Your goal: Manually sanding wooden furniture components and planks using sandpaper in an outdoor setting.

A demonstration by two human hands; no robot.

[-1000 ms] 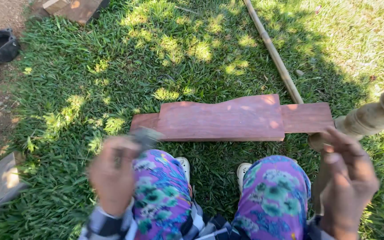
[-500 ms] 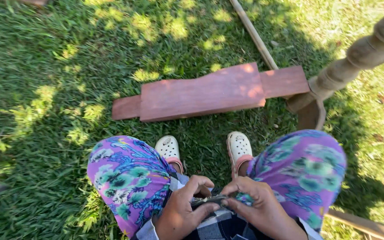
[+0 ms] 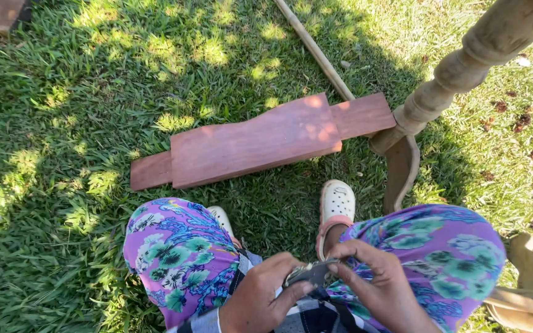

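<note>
A small grey metal tool point(image 3: 306, 272) sits between my knees, held by both hands. My left hand point(image 3: 263, 299) grips its near end from below. My right hand point(image 3: 374, 283) pinches its far end with thumb and fingers. A reddish shaped wooden board point(image 3: 260, 143) lies on the grass just beyond my feet in white clogs point(image 3: 335, 203). What the tool is exactly I cannot tell; my fingers hide most of it.
A turned pale wooden furniture leg point(image 3: 464, 68) slants in from the top right down to a curved foot point(image 3: 401, 166) beside the board. A thin wooden pole point(image 3: 316, 52) lies on the grass behind the board. More pale wooden parts point(image 3: 528, 283) lie at the lower right.
My hands have come together over my lap, both now on the small metal tool. A second ago they were apart, the left holding the tool, the right on the turned leg.
</note>
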